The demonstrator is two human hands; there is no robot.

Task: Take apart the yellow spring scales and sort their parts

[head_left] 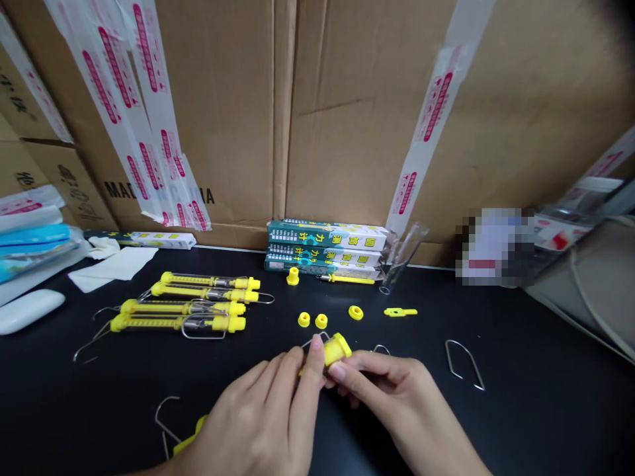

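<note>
Near the front middle of the black table, my left hand [270, 403] is wrapped around a spring scale [337, 350]; its yellow end piece and a bit of bent wire show past the fingers. Most of its body is hidden. My right hand [391, 390] pinches the same end piece between thumb and fingers. Just beyond lie two small yellow caps [312, 320], a yellow ring [355, 312] and a flat yellow part [401, 312]. Another yellow piece with a wire hook [166, 426] is partly covered by my left wrist.
Several assembled spring scales [183, 304] lie at left. Stacked printed boxes [325, 241] stand at the back beside a clear tube [403, 261]. A yellow cap [293, 276] and a yellow rod [350, 279] lie before them. At right is a wire loop [464, 363]. Cardboard cartons [223, 119] wall the back.
</note>
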